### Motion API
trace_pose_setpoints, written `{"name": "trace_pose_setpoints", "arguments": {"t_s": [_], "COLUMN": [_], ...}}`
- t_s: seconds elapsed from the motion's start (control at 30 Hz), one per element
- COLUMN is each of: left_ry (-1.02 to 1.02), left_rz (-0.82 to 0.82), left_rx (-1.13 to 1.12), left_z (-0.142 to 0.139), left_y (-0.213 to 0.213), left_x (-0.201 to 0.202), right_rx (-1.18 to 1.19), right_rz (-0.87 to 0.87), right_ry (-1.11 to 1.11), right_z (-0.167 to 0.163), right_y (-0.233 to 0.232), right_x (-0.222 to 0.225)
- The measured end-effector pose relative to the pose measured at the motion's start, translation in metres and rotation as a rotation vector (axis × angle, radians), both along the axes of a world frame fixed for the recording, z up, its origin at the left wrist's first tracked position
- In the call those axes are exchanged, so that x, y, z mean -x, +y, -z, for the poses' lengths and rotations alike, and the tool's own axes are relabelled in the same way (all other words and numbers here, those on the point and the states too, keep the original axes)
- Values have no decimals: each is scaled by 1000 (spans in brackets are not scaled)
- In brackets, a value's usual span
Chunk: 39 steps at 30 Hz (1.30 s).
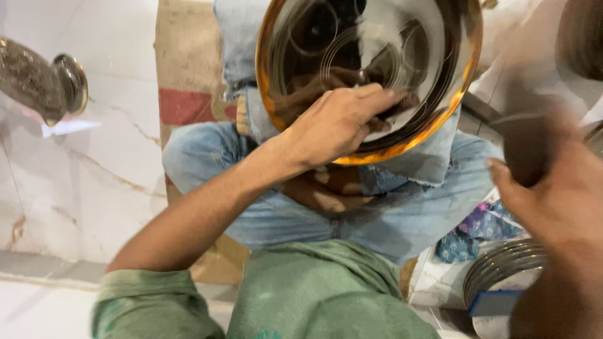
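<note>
Soft, even light is filling the scene. The round metal plate (370, 75) is throwing mirror reflections and a golden rim glare. The right hand (559, 194) is smearing with motion blur; the left edge is stretching.

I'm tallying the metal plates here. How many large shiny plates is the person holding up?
1. The plate rests over the lap, steadied by the left hand. A stack at lower right may hold more, but its pieces can't be counted. The right hand is blurred.

Marble floor (94, 169) under mat (182, 63), plates (502, 267)
</note>
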<state>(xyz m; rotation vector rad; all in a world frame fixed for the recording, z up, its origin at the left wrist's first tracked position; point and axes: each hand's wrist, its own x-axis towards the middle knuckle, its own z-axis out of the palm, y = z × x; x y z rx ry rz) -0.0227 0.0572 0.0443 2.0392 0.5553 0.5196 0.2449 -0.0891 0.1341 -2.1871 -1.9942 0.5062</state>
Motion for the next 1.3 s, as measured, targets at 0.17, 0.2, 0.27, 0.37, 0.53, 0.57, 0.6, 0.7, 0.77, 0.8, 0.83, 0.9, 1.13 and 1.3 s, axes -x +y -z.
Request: {"name": "trace_pose_setpoints", "arguments": {"t_s": [0.17,0.2,0.27,0.37,0.53,0.57,0.6,0.7,0.77,0.8,0.83,0.9,1.13,1.3], "left_ry": [-155,-167,-193,-199,-91,-117,-143,-155,-184,-231,-277,-190,-85,-31], "left_rz": [-329,-388,-570,-861,-992,-991,-993,-1023,-1034,-1029,-1023,-1005,-810,-562], "left_rx": [150,141,126,170,191,166,147,121,194,263,334,241,44,90], "left_z": [-2,-3,-6,-9,-4,-2,-1,4,5,5,5,5,-2,-7], "left_y": [-36,-43,-56,-76,-87,-86,-86,-83,-83,-84,-84,-84,-66,-48], "left_x": [14,13,9,-4,-15,-15,-15,-18,-19,-19,-19,-17,-8,-2], "right_rx": [-8,75,59,-65,50,36,6,-209,-195,-98,3,-51,23,-87], "right_rz": [-66,-142,-223,-247,-440,-467,-454,-445,-475,-498,-518,-679,-573,-394], "right_ry": [112,-94,-254,-248,-579,-564,-449,-82,-101,-255,-409,-628,-573,-198], "right_z": [-28,-37,-48,-59,-72,-77,-82,-97,-106,-109,-114,-115,-75,-55], "right_y": [40,47,61,75,87,92,98,122,133,137,138,136,105,80], "right_x": [10,13,24,41,55,57,59,74,87,91,93,91,42,13]}}
